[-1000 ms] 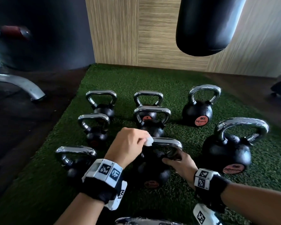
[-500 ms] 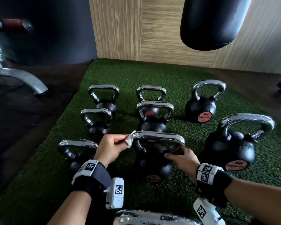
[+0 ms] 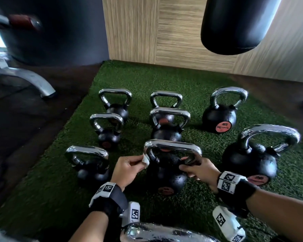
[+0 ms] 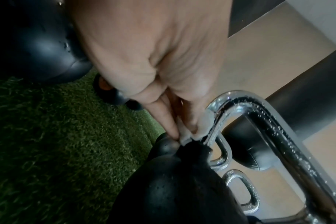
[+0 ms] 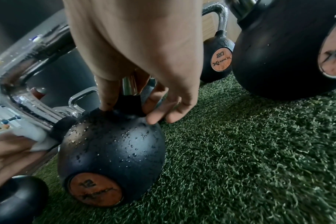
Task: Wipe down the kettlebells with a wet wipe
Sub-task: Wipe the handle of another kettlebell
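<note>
Green turf (image 3: 208, 88); my left hand (image 3: 128, 167) pinches wipe (image 3: 145, 159) at 12 kg kettlebell (image 3: 166, 175) handle's nine o'clock, right hand (image 3: 199, 170) clamped at three.

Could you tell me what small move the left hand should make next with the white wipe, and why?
Probably slide the white wet wipe down the left leg of the chrome handle toward the black 12-marked kettlebell. The left hand pinches it there, the right hand steadies the other leg, and droplets cover the ball.

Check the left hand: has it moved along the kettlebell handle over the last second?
Yes. The left hand, pinching the wipe, slid from the handle's top down its left leg, toward the ball.
</note>
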`<state>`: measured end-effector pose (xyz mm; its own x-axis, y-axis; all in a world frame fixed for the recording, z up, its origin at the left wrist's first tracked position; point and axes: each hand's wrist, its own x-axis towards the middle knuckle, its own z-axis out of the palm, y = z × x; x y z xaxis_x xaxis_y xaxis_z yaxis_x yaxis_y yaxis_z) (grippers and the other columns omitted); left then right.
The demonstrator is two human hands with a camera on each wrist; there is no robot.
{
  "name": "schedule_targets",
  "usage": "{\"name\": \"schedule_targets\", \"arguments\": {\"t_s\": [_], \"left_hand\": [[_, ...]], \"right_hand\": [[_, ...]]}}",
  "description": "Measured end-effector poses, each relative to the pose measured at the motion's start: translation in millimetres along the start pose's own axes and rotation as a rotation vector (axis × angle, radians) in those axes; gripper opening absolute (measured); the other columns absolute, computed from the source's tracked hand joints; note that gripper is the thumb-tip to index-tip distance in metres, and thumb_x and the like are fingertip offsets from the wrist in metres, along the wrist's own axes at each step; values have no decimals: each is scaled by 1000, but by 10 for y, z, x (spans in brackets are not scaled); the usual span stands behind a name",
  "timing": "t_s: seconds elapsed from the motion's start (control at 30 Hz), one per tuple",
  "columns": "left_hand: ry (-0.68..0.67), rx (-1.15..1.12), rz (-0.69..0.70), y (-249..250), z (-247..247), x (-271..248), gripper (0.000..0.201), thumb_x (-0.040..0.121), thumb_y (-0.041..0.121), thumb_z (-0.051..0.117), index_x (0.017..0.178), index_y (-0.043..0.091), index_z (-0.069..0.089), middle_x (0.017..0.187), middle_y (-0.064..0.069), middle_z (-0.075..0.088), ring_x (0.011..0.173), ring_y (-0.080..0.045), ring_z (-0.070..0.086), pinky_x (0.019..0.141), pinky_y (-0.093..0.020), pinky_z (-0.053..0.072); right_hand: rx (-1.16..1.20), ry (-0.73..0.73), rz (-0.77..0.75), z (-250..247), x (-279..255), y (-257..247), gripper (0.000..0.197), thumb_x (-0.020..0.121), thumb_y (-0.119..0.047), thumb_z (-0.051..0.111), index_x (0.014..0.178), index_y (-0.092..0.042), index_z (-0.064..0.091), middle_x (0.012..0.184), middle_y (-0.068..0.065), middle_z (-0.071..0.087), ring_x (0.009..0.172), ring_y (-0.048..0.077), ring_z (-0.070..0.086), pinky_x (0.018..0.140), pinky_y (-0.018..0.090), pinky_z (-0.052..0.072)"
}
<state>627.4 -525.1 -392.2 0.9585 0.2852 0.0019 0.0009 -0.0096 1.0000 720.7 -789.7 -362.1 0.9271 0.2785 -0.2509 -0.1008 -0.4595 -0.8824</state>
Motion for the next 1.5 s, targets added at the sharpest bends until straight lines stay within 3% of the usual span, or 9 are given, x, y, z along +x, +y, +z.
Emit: {"name": "schedule_targets", "arguments": {"t_s": [0.17,0.47,0.6,0.73,0.87,1.03,1.2,1.33,1.5], "left_hand": [[22,46,32,52,-14,-22,37,66,62,85,90,34,83,91,-2,80,95,-18,76,90,-33,60],[119,523,174,255,264,426,25,90,42,74,86,17,81,72,1,76,75,-16,74,74,-39,59],[6,558,136,402,519,714,20,91,29,75,89,10,81,77,-11,77,77,-24,75,77,-41,61],[-106,757,164,532,696,814,14,92,22,69,92,14,81,86,-4,79,86,-22,73,61,-20,40],[-265,572,-37,637,622,873,51,100,26,59,51,19,67,44,11,52,55,-9,50,56,-24,35],[-292,480,21,555,594,777,14,90,-9,66,102,-13,73,86,-12,79,64,7,63,56,-8,48],[-206,521,-14,647,628,927,17,89,5,72,101,13,81,81,-1,77,52,7,63,51,-6,47],[-196,422,8,703,646,961,18,86,13,78,100,24,82,100,0,80,90,-10,75,83,-27,62],[-149,672,113,782,637,977,22,85,15,79,106,24,80,103,4,79,87,-1,72,73,-3,50]], "right_hand": [[-222,90,-16,-23,-48,-12,39,59,-49,93,88,-28,78,77,-10,78,76,8,73,72,26,58],[-488,99,-256,-24,-457,75,36,69,-16,78,51,-30,50,46,-16,53,47,-8,53,48,6,37],[-545,-63,-381,142,-577,-27,20,70,-47,60,86,-36,67,58,-19,59,58,-9,59,54,3,36],[-466,-136,-361,267,-449,-97,16,84,-25,67,90,-34,80,63,-21,67,60,-6,64,54,6,44],[-356,97,-237,248,-187,-181,20,84,-36,75,103,-37,72,98,-13,68,86,7,66,77,24,56],[-256,-73,-4,356,8,-142,64,75,-57,80,127,-25,60,124,-4,68,110,16,66,99,34,53],[-239,-106,-19,345,31,-113,51,76,-56,79,117,-29,67,110,-7,74,103,13,70,97,39,56],[-260,-109,-18,337,33,-107,52,78,-58,77,121,-32,65,113,-8,73,105,12,69,98,38,55],[-231,-103,-29,315,59,-57,48,75,-58,79,113,-33,68,107,-9,74,99,10,70,94,37,56]]}}
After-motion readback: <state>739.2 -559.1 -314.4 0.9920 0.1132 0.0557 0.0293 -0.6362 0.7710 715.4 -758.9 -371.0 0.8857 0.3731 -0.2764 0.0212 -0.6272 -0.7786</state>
